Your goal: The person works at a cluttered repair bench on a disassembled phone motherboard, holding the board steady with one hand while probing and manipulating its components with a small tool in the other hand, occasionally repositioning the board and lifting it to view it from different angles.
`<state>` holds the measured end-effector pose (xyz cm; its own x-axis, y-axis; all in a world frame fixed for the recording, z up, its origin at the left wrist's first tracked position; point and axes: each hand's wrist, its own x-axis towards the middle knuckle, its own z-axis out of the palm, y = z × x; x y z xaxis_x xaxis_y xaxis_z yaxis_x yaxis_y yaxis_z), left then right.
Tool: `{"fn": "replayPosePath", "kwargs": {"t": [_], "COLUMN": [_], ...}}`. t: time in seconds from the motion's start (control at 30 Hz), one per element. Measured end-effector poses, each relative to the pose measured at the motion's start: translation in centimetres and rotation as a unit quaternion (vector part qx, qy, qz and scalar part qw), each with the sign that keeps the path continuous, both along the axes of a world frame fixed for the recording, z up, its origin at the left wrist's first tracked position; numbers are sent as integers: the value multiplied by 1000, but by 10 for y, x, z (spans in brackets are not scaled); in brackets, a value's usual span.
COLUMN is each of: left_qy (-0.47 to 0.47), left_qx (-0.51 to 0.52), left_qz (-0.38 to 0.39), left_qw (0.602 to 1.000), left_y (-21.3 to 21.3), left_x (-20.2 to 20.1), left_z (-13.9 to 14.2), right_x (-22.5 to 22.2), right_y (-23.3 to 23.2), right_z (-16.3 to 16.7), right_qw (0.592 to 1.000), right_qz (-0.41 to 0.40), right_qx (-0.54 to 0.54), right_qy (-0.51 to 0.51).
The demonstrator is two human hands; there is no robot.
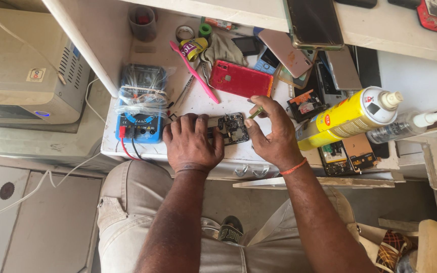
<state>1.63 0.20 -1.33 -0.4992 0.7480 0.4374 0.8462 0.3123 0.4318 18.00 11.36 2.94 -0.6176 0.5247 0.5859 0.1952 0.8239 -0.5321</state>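
Note:
An opened phone (231, 128) with its circuit board exposed lies near the front edge of a white worktable (198, 101). My left hand (192, 144) presses down on the phone's left end, holding it flat. My right hand (275, 132) pinches a small greenish tool (256, 112) whose tip points toward the phone's right end. A red phone (241, 79) lies face down just behind the open one.
A blue multimeter (140, 108) wrapped in plastic sits at the left, with a pink toothbrush (194, 72) and tweezers beside it. A yellow spray can (352, 116), a clear spray bottle (403, 127), several phones and loose parts crowd the right and back. A shelf (370, 30) overhangs.

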Motion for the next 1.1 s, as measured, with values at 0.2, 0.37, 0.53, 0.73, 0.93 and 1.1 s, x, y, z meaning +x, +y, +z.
{"fn": "replayPosePath", "kwargs": {"t": [0.2,0.37,0.53,0.73,0.93,1.1], "left_qy": [9,9,11,4,10,8], "left_qx": [0,0,-7,0,7,13], "left_qz": [4,1,2,1,1,1], "left_qw": [1000,1000,1000,1000,1000,1000], "left_y": [0,0,0,0,-1,0], "left_x": [0,0,0,0,0,0], "left_z": [0,0,1,1,0,0], "right_x": [-6,-3,-3,-7,-3,-6], "right_y": [2,1,-1,-4,-5,-6], "right_z": [0,2,6,0,2,1], "right_qw": [996,994,991,990,999,992], "right_qz": [-36,17,41,-46,-27,-18], "right_qx": [-80,-111,-126,-127,-7,-119], "right_qy": [11,13,28,38,18,45]}}
